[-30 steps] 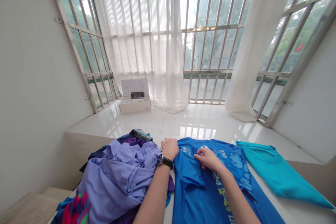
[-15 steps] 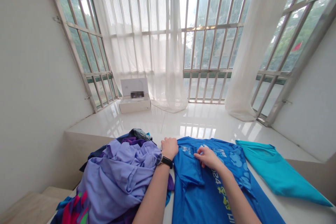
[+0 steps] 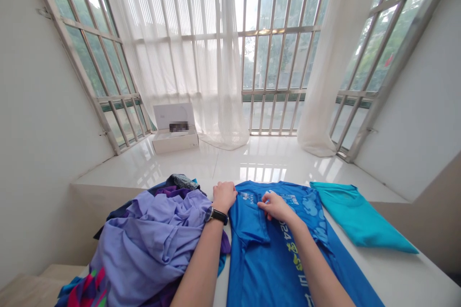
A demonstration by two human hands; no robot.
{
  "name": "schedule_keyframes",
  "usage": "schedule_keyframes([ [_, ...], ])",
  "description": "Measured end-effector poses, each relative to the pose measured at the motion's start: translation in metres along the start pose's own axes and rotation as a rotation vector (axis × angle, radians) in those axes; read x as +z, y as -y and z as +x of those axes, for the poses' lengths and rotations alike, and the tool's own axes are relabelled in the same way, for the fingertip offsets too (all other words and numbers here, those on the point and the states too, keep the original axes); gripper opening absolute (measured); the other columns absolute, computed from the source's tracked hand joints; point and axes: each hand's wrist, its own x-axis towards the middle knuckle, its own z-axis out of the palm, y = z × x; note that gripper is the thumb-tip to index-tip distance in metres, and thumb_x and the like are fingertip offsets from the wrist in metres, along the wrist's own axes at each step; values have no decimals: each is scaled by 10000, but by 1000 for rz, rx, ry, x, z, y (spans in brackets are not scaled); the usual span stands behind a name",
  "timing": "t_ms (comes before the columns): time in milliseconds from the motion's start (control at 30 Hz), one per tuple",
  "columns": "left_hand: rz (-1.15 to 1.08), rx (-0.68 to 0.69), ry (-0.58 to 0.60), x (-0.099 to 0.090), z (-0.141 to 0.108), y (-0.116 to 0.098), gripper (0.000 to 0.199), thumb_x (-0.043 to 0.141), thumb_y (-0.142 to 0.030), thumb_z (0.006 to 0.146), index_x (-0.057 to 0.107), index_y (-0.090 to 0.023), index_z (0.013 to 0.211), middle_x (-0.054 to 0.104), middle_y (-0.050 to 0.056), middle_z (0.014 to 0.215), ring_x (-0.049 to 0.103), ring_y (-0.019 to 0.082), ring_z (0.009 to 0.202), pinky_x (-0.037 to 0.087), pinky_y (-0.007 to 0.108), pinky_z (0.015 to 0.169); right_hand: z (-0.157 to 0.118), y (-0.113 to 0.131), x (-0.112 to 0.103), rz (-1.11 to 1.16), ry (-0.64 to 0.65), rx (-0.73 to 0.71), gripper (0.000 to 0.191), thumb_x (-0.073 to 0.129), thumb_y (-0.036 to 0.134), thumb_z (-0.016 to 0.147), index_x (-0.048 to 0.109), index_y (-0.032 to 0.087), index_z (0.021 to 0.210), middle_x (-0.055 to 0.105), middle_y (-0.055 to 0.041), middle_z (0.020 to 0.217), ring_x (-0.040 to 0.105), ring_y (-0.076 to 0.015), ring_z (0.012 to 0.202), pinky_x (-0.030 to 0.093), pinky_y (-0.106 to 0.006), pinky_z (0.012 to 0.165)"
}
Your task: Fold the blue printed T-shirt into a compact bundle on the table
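Observation:
A blue shirt with white and yellow print lies spread on the white surface, its left sleeve folded inward over the body. My left hand, with a black-strapped watch at the wrist, is closed on the shirt's upper left edge. At the folded sleeve's inner edge, my right hand pinches the blue fabric between thumb and fingers. Left of my left arm is a crumpled heap of clothes, with a lavender garment on top. A folded teal shirt rests to the right of the blue one.
An open white box stands at the back left of the glossy white ledge. Sheer white curtains hang before barred windows. Walls flank both sides, and a beige surface shows at the lower left.
The camera view has shifted, so the scene sits further left and slightly higher. Both hands keep their hold at nearly the same places on the blue shirt.

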Motion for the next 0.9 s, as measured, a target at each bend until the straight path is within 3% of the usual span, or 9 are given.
schedule_keyframes([
  [333, 6, 47, -24, 2, 3, 0, 169, 568, -331, 948, 700, -242, 1007, 736, 59, 1061, 638, 247, 1062, 458, 346, 896, 1, -4, -9, -7, -41, -12, 144, 591, 235, 884, 511, 224, 765, 603, 67, 494, 601, -120, 445, 432, -208, 500],
  [667, 29, 60, -73, 7, -2, -7, 159, 555, -315, 974, 671, -213, 1011, 704, 80, 1056, 630, 255, 1050, 460, 351, 888, 10, -19, -4, -147, -153, -22, 139, 588, 279, 896, 551, 216, 778, 640, 34, 592, 598, -122, 499, 411, -228, 551],
  [767, 25, 74, -107, -5, -7, -14, 167, 561, -289, 968, 644, -210, 1091, 665, 89, 1137, 597, 263, 1105, 446, 357, 922, 13, -22, -3, -204, -161, -22, 131, 604, 291, 888, 578, 212, 787, 665, 18, 637, 615, -130, 567, 405, -236, 592],
  [900, 11, 121, -181, -44, -32, -33, 225, 523, -301, 992, 593, -220, 1190, 629, 88, 1196, 560, 251, 1159, 413, 350, 979, 12, -20, -3, -269, -157, -33, 127, 625, 301, 879, 619, 204, 798, 690, -3, 717, 631, -143, 696, 420, -255, 669],
])
